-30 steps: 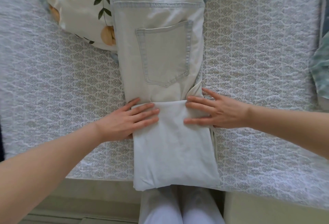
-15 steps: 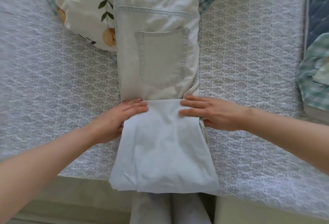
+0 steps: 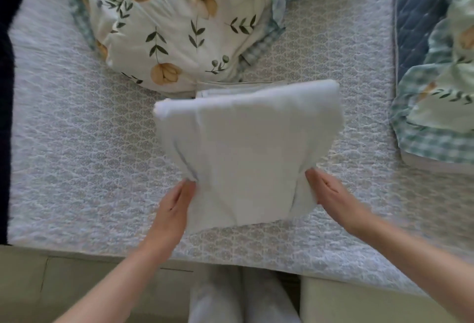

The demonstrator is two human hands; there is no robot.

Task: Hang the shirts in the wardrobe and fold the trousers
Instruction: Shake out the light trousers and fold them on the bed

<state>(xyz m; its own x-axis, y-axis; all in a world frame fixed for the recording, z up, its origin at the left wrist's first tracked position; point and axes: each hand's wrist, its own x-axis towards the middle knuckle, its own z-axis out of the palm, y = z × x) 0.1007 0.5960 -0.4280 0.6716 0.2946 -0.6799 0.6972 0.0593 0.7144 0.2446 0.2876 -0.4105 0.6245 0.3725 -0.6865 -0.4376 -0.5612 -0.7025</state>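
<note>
Trousers (image 3: 246, 148): folded, on bed (image 3: 77, 156), just beside floral pillow (image 3: 179, 27) at 11 o'clock.
Left grip (image 3: 177, 202): holds near-left corner.
Right grip (image 3: 331, 191): holds near-right corner.
Room: bare bed at 9 o'clock.
Hidden: fingertips, under blurred cloth.

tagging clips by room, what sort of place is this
Probably a bedroom: a quilted bedspread over a bed, a floral pillow lying on it, and folded jeans in front.
</note>
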